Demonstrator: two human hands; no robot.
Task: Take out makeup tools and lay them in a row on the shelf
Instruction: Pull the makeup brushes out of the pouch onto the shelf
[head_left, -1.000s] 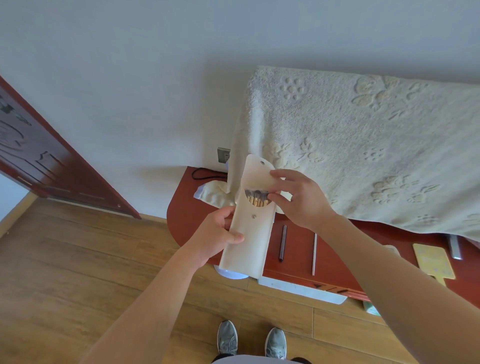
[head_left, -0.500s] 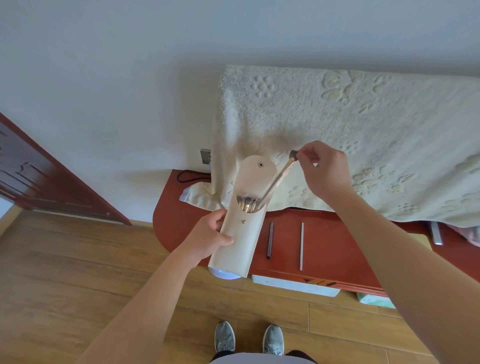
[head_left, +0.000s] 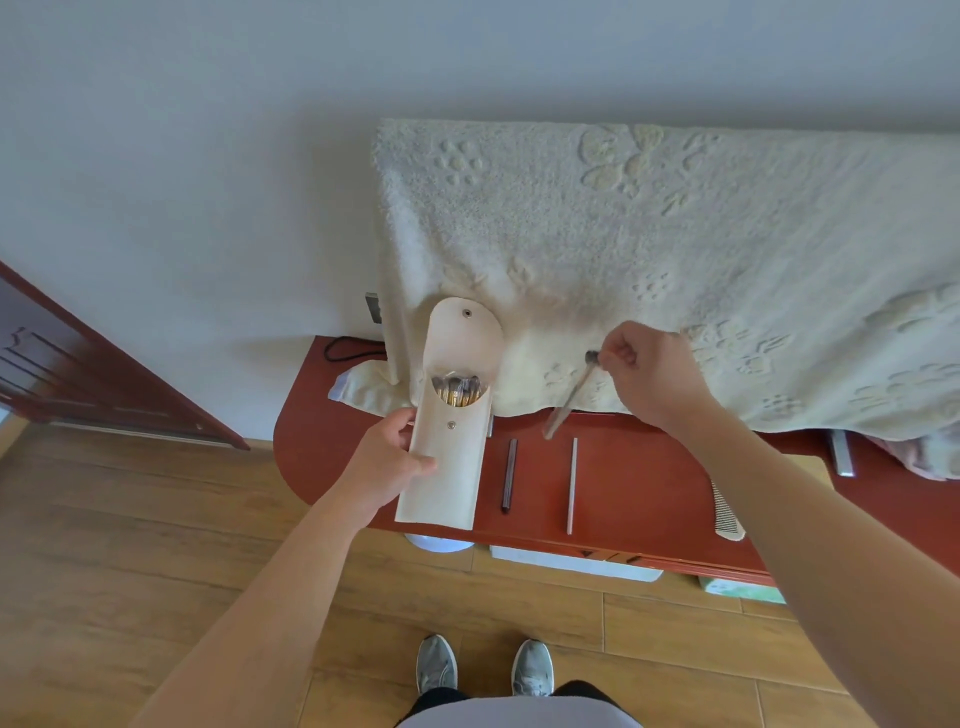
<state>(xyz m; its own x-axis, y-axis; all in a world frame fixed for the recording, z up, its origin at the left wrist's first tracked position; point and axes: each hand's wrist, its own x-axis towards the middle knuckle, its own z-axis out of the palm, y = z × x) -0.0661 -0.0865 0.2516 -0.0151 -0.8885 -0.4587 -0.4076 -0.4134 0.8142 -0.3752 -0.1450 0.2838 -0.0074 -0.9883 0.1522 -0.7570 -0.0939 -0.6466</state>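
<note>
- Pouch (head_left: 447, 457) of smooth cream material, long and flat, was held upright over the near edge of the shelf. Its rounded flap stood open above, and two small metal snaps showed. The left hand (head_left: 387, 457) gripped its left edge.
- Brushes (head_left: 457, 389) packed in its mouth showed dark bristle tips above gold ferrules.
- Right hand (head_left: 649, 374), fingers curled, pinched one brush (head_left: 569, 395) near its dark head. The thin pale handle slanted down and left, blurred, well clear of the pouch. Whether its tip touched the wood could not be told.
- Shelf (head_left: 639, 483) was glossy red-brown wood with a rounded left end.
- Two slim tools lay on it, apart and roughly parallel: a dark stick (head_left: 509, 475) nearer the pouch and a pale stick (head_left: 572, 486) to its right.
- A pale toothed comb (head_left: 724, 512) lay farther right near the front edge, partly hidden by the right forearm.
- A cream fleecy blanket (head_left: 675, 260), embossed with paw prints and flowers, hung over the back of the shelf.
</note>
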